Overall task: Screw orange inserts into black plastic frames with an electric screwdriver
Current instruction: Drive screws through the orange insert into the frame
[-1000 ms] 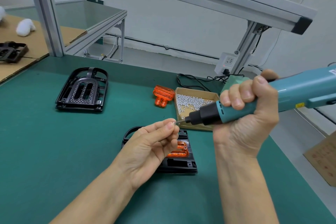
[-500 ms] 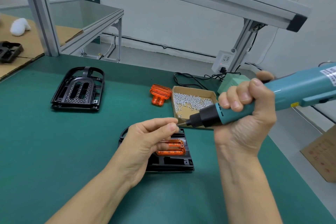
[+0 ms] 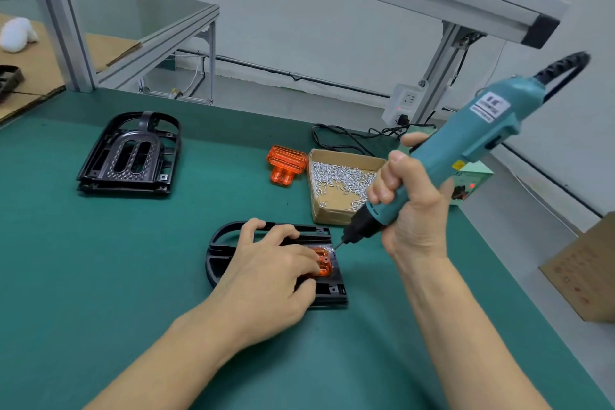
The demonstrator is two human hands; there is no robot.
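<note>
Both hands have lowered from mid-air to the black plastic frame (image 3: 319, 291) on the green bench (image 3: 100, 260). Left hand (image 3: 266, 273) lies flat, fingers extended, pressing the translucent orange insert (image 3: 324, 265) (partly covered). Right hand (image 3: 407, 206) grips the teal electric screwdriver (image 3: 466, 140), bit tip at the frame's right edge.

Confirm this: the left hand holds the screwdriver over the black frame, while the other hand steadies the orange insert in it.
Wrong hand. The head view shows the right hand gripping the screwdriver over the black frame, while the left hand steadies the orange insert in it.
</note>
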